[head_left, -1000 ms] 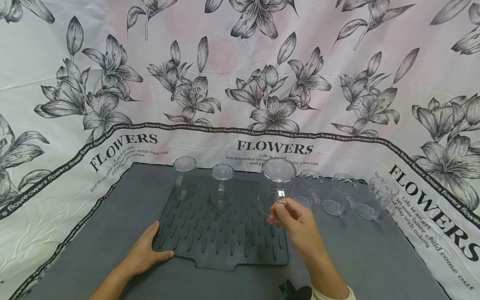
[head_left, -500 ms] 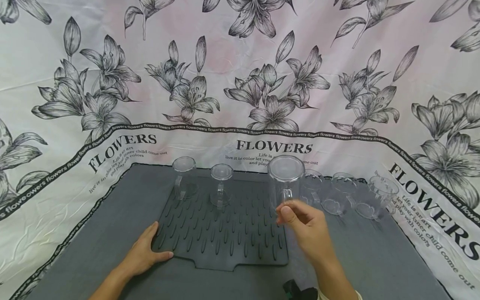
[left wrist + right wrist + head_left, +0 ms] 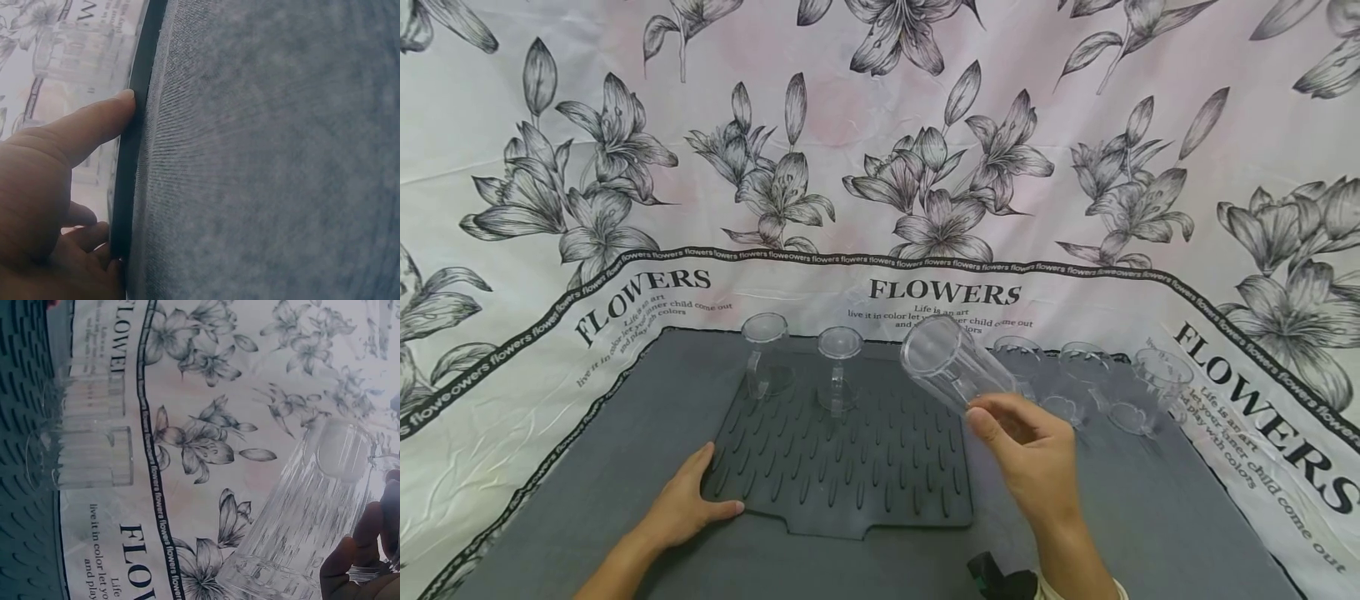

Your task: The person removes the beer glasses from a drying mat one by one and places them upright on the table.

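Black rectangular matting is touching the left hand's spread fingers; the right hand's are gripping a clear cylindrical mug.

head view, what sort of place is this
Probably an indoor tabletop staged for handling glassware, though the wider room is out of view: a wrinkled flower-print cloth forms a backdrop behind a grey tabletop, which holds a dark ridged mat and several clear mugs.

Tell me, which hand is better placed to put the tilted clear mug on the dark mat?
Likely the right hand: it grips the clear mug, while the left hand touches the dark mat at its near left corner, holding no mug.
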`<state>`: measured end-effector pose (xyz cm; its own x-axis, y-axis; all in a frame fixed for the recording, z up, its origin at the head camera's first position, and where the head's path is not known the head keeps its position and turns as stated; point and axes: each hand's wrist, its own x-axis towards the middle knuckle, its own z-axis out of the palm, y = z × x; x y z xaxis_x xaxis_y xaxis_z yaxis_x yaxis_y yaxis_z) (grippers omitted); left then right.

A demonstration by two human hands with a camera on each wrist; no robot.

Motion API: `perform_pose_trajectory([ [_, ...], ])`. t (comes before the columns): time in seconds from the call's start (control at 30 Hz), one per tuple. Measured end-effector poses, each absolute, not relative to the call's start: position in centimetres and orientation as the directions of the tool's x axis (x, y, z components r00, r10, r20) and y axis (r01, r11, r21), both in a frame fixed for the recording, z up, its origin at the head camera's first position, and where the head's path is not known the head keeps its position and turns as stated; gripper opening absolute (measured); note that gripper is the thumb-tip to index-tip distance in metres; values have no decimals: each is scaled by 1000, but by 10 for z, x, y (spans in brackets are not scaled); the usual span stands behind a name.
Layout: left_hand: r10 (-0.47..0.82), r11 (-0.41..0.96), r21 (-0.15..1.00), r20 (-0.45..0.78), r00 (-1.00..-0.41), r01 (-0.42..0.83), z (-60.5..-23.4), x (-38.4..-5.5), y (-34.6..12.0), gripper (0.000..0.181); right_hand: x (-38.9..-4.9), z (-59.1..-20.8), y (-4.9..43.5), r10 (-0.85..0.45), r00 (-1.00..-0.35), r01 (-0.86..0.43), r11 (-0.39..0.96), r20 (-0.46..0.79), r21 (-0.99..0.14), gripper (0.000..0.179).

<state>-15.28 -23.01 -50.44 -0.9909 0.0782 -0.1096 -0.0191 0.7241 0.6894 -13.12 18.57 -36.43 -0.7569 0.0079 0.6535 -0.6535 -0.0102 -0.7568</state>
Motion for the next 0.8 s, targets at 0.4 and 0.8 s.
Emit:
perform_pose_trajectory([
  [0.4,70,736,677,-110,-991,-23,-502,-154,-230,120,-137,-359,181,-98,-420,-907,83,902,-413,15],
  [0.8,71,731,681,-128,-989,-36,-490,-153,-226,120,-126,-348,173,-108,-323,-935,193,940,-299,27],
])
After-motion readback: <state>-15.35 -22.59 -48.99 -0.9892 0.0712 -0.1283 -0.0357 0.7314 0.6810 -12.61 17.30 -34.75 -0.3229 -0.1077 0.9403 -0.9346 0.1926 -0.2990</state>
